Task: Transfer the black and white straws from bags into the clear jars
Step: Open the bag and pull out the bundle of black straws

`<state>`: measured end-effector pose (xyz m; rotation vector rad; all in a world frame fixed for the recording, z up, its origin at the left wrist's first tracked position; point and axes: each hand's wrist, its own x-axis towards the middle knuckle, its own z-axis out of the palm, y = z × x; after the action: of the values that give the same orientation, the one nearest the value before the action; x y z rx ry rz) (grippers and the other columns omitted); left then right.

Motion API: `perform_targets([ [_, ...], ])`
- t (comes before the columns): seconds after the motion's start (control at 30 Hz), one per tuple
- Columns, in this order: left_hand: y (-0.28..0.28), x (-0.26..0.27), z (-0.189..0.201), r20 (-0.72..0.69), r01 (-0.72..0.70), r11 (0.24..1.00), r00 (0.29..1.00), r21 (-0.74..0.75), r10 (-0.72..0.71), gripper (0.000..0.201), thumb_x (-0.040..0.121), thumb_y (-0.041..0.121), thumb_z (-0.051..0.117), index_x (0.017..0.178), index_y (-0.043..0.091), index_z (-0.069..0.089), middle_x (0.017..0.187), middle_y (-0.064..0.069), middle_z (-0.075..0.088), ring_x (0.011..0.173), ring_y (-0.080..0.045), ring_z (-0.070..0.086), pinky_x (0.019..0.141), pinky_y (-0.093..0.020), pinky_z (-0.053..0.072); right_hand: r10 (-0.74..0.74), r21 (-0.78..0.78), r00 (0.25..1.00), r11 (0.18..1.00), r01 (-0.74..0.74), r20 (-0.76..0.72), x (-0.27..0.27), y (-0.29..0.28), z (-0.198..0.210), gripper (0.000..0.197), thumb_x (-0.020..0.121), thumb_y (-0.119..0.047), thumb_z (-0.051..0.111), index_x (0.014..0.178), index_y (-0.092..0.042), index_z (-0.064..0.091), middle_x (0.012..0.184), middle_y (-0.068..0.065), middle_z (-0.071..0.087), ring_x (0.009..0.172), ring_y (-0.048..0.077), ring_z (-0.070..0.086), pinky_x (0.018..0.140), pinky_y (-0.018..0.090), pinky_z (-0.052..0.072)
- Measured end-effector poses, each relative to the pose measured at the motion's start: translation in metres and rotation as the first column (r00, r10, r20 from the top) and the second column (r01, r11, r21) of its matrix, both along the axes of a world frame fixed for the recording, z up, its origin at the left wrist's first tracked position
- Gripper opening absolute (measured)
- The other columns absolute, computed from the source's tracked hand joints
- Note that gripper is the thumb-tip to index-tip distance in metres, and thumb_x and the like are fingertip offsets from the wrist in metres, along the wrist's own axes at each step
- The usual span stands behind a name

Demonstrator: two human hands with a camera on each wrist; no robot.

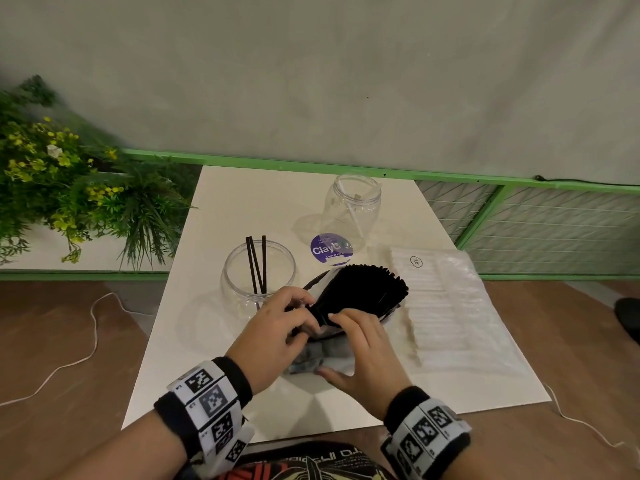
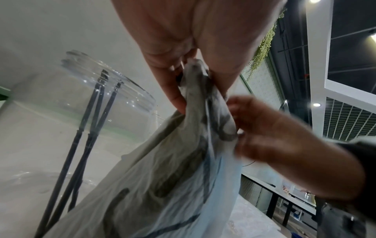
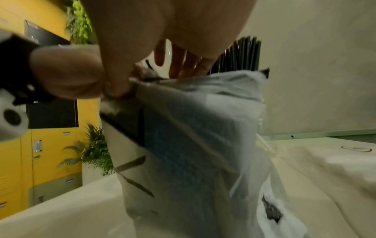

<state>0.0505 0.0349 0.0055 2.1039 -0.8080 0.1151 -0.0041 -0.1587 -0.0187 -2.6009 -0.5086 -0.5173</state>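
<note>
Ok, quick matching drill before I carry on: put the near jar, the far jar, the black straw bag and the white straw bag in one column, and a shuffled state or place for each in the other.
Things:
1. near jar
2. far jar
3. black straw bag
4. white straw bag

States:
A. lies flat on the table's right side, untouched
B. holds three black straws
C. gripped by the left hand and the right hand
D. holds one white straw

Pairs: 1-B, 2-D, 3-C, 4-A
</note>
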Motion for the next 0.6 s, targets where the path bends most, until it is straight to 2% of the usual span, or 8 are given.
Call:
perform_targets([
  [0.07,0.000,-0.001,0.003,-0.039,0.025,0.999,0.999,-0.039,-0.027,0.024,0.077,0.000,0.067,0.080,0.024,0.068,0.118,0.011,0.049,0.109,-0.003,0.051,0.089,-0.008,0.038,-0.047,-0.040,0.998,0.998,0.046,-0.030,0.004,0.002,-0.012,0.060,0.066,-0.042,0.073,0.116,-0.022,0.046,0.106,-0.004,0.057,0.100,0.014,0.047,0.087,0.025,0.034],
  [0.17,0.001,-0.004,0.007,-0.126,0.038,0.995,0.991,-0.089,-0.049,0.017,0.076,0.009,0.070,0.078,0.025,0.069,0.122,0.015,0.048,0.114,-0.006,0.050,0.090,-0.008,0.037,-0.073,-0.057,0.997,0.996,0.074,0.010,0.011,0.003,-0.017,0.060,0.049,-0.013,0.084,0.092,-0.023,0.043,0.076,-0.004,0.058,0.074,0.010,0.041,0.068,0.024,0.030],
  [0.23,0.002,-0.006,0.010,-0.175,0.023,0.993,0.984,-0.117,-0.044,0.004,0.075,0.025,0.070,0.078,0.027,0.068,0.123,0.021,0.045,0.117,-0.006,0.050,0.091,-0.010,0.038,-0.061,-0.069,0.996,0.996,0.065,0.058,0.013,0.003,-0.019,0.058,0.045,0.000,0.079,0.082,-0.022,0.038,0.065,-0.003,0.052,0.066,0.011,0.035,0.062,0.025,0.027],
  [0.27,0.003,-0.007,0.011,-0.186,0.010,0.993,0.982,-0.119,-0.033,0.006,0.075,0.034,0.068,0.077,0.029,0.068,0.123,0.023,0.045,0.118,-0.006,0.049,0.092,-0.012,0.039,-0.053,-0.066,0.995,0.996,0.059,0.084,0.013,0.003,-0.021,0.055,0.047,0.003,0.073,0.078,-0.022,0.035,0.063,-0.003,0.049,0.064,0.012,0.034,0.060,0.024,0.025],
  [0.37,0.008,-0.005,0.012,-0.176,-0.054,0.996,0.984,-0.075,0.040,0.020,0.076,0.047,0.061,0.069,0.029,0.065,0.120,0.024,0.044,0.113,-0.006,0.050,0.087,-0.024,0.046,-0.055,-0.021,0.993,0.998,0.057,0.105,0.012,0.004,-0.025,0.034,0.060,0.000,0.049,0.074,-0.023,0.029,0.064,-0.002,0.044,0.061,0.016,0.037,0.061,0.022,0.021],
  [0.43,0.009,-0.004,0.012,-0.126,-0.127,0.991,0.984,-0.028,0.123,0.027,0.075,0.052,0.060,0.064,0.027,0.058,0.112,0.022,0.045,0.105,-0.007,0.051,0.081,-0.027,0.049,-0.041,-0.036,0.992,0.998,0.045,0.116,0.012,0.004,-0.028,0.026,0.063,-0.005,0.044,0.074,-0.023,0.029,0.065,-0.002,0.043,0.061,0.017,0.037,0.062,0.023,0.023],
  [0.53,0.007,-0.003,0.018,-0.087,-0.239,0.967,0.965,0.085,0.246,0.041,0.071,0.066,0.055,0.074,0.025,0.048,0.093,0.015,0.042,0.086,-0.006,0.051,0.073,-0.022,0.045,-0.013,-0.153,0.989,0.988,0.036,0.145,0.010,0.002,-0.033,0.029,0.068,-0.007,0.057,0.079,-0.022,0.035,0.070,-0.001,0.047,0.066,0.017,0.041,0.068,0.026,0.033],
  [0.6,0.003,-0.002,0.024,-0.150,-0.263,0.938,0.942,0.225,0.300,0.051,0.071,0.072,0.055,0.088,0.025,0.042,0.088,0.013,0.045,0.076,-0.007,0.050,0.064,-0.022,0.040,-0.019,-0.206,0.990,0.977,0.047,0.138,0.006,0.000,-0.037,0.031,0.069,-0.014,0.067,0.085,-0.021,0.042,0.078,-0.001,0.054,0.076,0.020,0.047,0.078,0.031,0.039],
])
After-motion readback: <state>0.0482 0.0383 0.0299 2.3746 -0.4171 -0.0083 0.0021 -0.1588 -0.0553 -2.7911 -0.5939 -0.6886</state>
